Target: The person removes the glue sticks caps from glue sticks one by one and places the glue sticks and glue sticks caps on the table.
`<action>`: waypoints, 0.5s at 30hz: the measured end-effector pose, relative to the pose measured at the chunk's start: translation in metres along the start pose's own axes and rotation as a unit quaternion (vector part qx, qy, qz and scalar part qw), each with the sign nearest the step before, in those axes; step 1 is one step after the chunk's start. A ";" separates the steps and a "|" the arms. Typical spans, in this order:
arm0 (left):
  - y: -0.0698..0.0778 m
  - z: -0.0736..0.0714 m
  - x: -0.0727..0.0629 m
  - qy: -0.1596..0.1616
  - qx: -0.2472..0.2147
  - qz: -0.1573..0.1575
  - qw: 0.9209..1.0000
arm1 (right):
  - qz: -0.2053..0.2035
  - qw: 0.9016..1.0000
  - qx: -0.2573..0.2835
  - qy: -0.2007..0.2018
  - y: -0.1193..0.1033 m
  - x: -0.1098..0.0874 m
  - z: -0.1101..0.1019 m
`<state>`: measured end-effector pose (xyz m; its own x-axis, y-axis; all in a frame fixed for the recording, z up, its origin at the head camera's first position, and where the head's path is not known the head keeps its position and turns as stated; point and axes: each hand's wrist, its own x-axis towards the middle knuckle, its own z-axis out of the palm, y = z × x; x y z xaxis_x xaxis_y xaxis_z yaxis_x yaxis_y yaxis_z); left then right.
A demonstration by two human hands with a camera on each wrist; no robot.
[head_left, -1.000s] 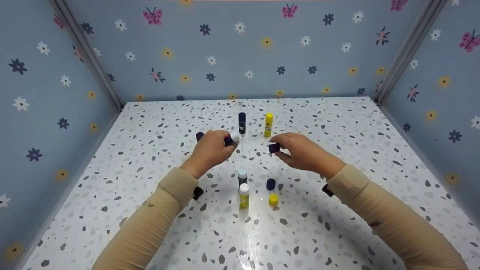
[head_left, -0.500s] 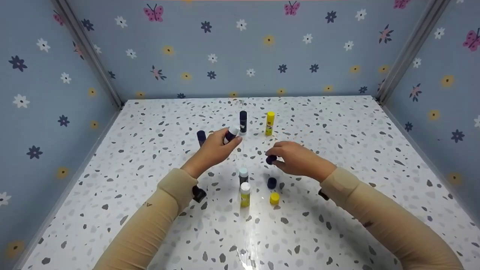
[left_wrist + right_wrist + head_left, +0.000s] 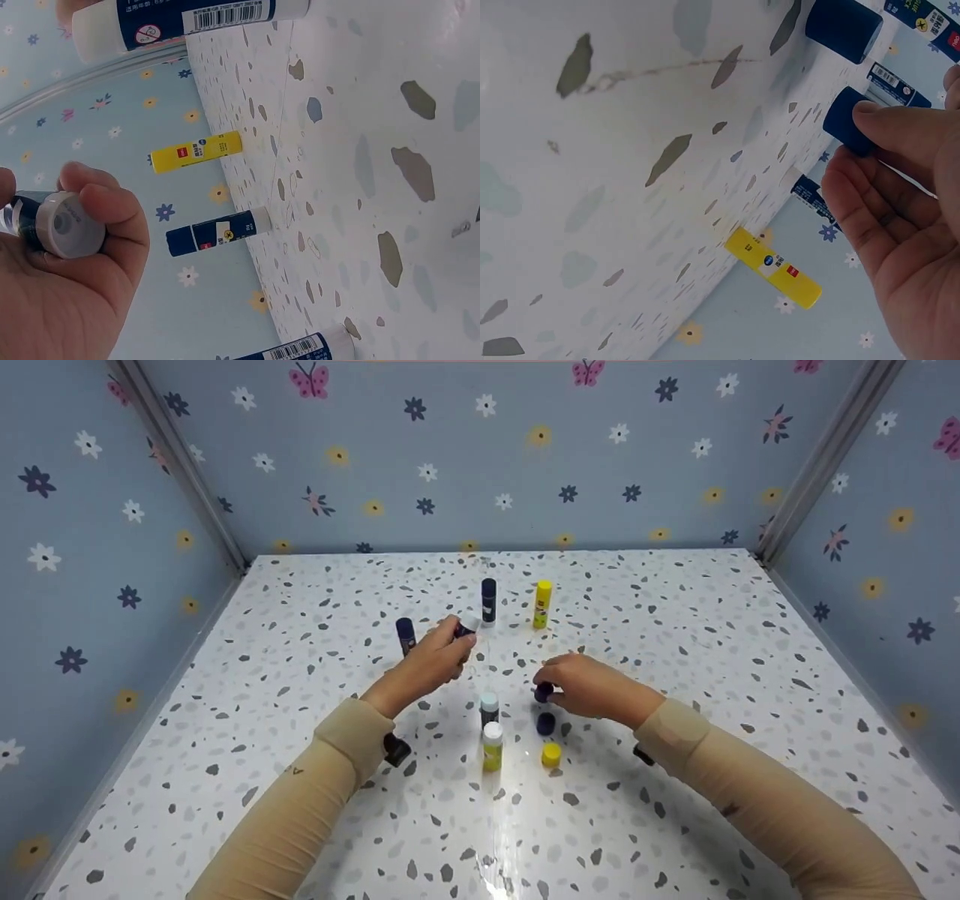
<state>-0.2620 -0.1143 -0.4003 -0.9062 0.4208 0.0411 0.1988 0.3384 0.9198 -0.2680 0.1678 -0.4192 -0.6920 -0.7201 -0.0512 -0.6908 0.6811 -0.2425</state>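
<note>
While both hands are busy, neither has its fingers spread: the left hand point(image 3: 429, 658) sits at about 9 o'clock with its fingers curled round a dark blue stick point(image 3: 71, 225), white end poking out toward 1 o'clock. Right hand point(image 3: 592, 682) is over at 3, thumb and fingers pinching a dark blue cap point(image 3: 847, 120), with only a small gap between thumb and fingers, basically the cap's width. Can't tell if that cap touches the table point(image 3: 315, 825) or hangs just above it. (Clock is the head view, 12 at the back wall point(image 3: 495, 457), centre between the hands.)

Headcount: six glue sticks total, four blue and two yellow. One blue is the held one. The other five all stand upright: a blue-topped one point(image 3: 489, 596) at 12, another blue-topped one point(image 3: 406, 631) near 10 just beyond the left hand, a yellow-topped one point(image 3: 542, 604) at 1, then two white-topped ones lined up at 6, the blue point(image 3: 490, 712) farther back and the yellow point(image 3: 492, 748) nearer the person.

Loose caps: three, so two blue and one yellow. Besides the pinched one, a second blue cap point(image 3: 546, 724) is on the table between 4 and 5, close to the pinched one, and the yellow cap point(image 3: 551, 756) is at 5, nearer the person.

Two sleeves as well, both tan point(image 3: 292, 802).
</note>
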 end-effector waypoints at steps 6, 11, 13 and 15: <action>-0.003 0.003 0.002 -0.008 -0.023 -0.007 1.000 | 0.003 1.000 -0.006 -0.008 0.002 0.001 0.007; -0.005 0.004 0.001 -0.005 -0.006 -0.008 1.000 | 0.008 1.000 -0.001 -0.014 0.002 0.002 0.010; -0.005 0.005 0.001 -0.003 0.002 -0.008 1.000 | 0.008 1.000 0.004 -0.016 0.002 0.002 0.011; -0.006 0.005 0.002 -0.002 0.008 -0.008 1.000 | 0.010 1.000 0.008 -0.018 0.002 0.002 0.012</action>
<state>-0.2627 -0.1116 -0.4076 -0.9078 0.4186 0.0255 0.1912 0.3590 0.9135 -0.2682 0.1662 -0.4312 -0.6977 -0.7106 -0.0907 -0.6730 0.6936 -0.2569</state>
